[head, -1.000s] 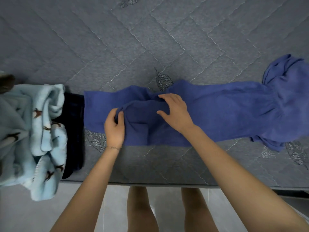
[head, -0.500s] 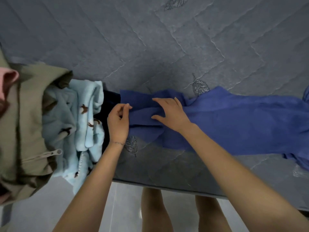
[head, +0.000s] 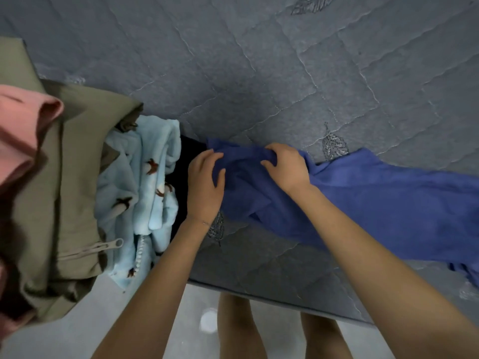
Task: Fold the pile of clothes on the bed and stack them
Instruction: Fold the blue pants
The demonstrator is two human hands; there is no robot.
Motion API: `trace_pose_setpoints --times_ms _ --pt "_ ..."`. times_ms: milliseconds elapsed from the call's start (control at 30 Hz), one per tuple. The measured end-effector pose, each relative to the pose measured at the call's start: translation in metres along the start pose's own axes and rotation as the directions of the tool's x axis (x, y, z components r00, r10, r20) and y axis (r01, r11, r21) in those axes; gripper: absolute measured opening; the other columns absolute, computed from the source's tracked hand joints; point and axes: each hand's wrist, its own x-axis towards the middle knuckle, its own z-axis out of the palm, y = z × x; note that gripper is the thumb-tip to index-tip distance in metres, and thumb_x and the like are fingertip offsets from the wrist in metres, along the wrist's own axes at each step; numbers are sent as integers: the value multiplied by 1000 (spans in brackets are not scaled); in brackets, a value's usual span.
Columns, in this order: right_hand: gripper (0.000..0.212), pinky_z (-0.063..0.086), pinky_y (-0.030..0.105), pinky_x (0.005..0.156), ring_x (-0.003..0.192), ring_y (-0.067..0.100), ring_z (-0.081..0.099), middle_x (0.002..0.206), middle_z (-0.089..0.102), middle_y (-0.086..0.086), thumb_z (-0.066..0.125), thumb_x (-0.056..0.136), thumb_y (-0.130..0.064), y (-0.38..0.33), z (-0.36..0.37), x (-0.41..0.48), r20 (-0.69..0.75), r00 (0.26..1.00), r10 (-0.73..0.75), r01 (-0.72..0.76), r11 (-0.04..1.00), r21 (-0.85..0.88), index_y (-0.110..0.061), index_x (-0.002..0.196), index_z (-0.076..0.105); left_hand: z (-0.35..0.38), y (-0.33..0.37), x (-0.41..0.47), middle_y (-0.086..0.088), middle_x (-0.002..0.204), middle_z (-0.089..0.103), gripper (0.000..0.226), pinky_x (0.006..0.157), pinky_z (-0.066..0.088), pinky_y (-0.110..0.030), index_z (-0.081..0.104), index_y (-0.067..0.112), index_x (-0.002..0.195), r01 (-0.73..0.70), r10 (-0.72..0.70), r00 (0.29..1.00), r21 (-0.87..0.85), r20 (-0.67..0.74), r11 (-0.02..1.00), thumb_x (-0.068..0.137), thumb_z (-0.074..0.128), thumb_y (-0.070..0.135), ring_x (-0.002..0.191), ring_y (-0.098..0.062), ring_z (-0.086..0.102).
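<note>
A long blue garment lies stretched across the grey quilted bed, running off the right edge of view. My left hand grips its left end, fingers curled into the cloth. My right hand bunches the fabric a little to the right, fingers curled down into it. At the left sits the pile: a light blue fleece with brown print, a dark garment under it, an olive zip jacket and a pink garment.
The bed's front edge runs just below my forearms, with pale floor and my legs beyond it. The pile overhangs that edge at the left. Bare mattress stretches behind the blue garment.
The view has swung left, showing more of the pile. My right hand went from flat on the blue cloth to curled into it, and the left end is now bunched up.
</note>
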Motion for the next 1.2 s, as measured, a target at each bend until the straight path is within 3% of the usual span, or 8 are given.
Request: trace_pose_setpoints --times_ms 133,267,433,600,800,900,1000,1200 --pt "44 43 45 96 115 30 54 122 62 8 64 88 -28 -5 6 4 52 998 -46 48 998 -31 -17 130 56 9 -10 -26 -12 133 52 33 107 37 -34 55 6 128 75 -73 995 -29 75 997 97 53 16 125 -25 47" --pt "52 44 41 97 116 26 55 128 60 6 61 90 -34 -16 19 8 114 990 -88 89 996 0 -17 137 49 24 -6 -50 -13 124 50 33 98 44 -37 52 2 125 233 -235 972 -78 -16 969 94 60 8 113 -25 52" --pt "47 49 34 88 106 21 62 115 66 5 61 92 -41 -25 29 16 113 993 -43 31 994 106 -15 130 51 39 -7 -52 -15 96 59 17 82 51 -48 47 9 98 553 -572 819 -304 30 776 93 63 11 88 -28 58" --pt "48 49 36 79 94 20 62 103 69 3 64 87 -54 -36 26 14 150 981 -125 133 990 -44 -18 119 60 40 -13 -42 -7 79 60 19 67 38 -28 52 9 75 546 -564 825 -254 -2 799 92 60 6 78 -21 57" --pt "16 44 32 65 72 13 54 73 60 -7 65 90 -33 -47 30 15 163 981 -103 98 994 38 -17 89 61 30 0 -46 -6 78 45 10 57 33 -23 37 8 92 471 -547 831 -391 -105 791 102 40 7 66 -12 43" --pt "5 48 32 70 74 14 58 77 64 1 61 92 -14 -49 30 15 137 983 -123 94 975 202 -15 96 58 26 1 -46 -8 80 45 8 63 31 -26 34 10 96 439 -539 826 -412 -163 798 104 36 10 69 -18 47" --pt "24 49 27 79 82 14 62 81 66 -2 58 92 -6 -52 28 14 114 981 -156 121 956 267 -12 115 60 21 3 -45 -11 86 50 6 62 33 -22 35 14 99 409 -517 829 -398 -215 821 105 37 13 71 -18 50" --pt "24 50 28 85 89 17 67 83 66 -10 59 92 -5 -63 20 16 -81 986 -144 164 913 373 -12 115 62 9 -6 -45 -3 86 48 11 70 36 -24 47 12 94 255 -297 889 -163 -349 953 104 42 13 76 -10 43"
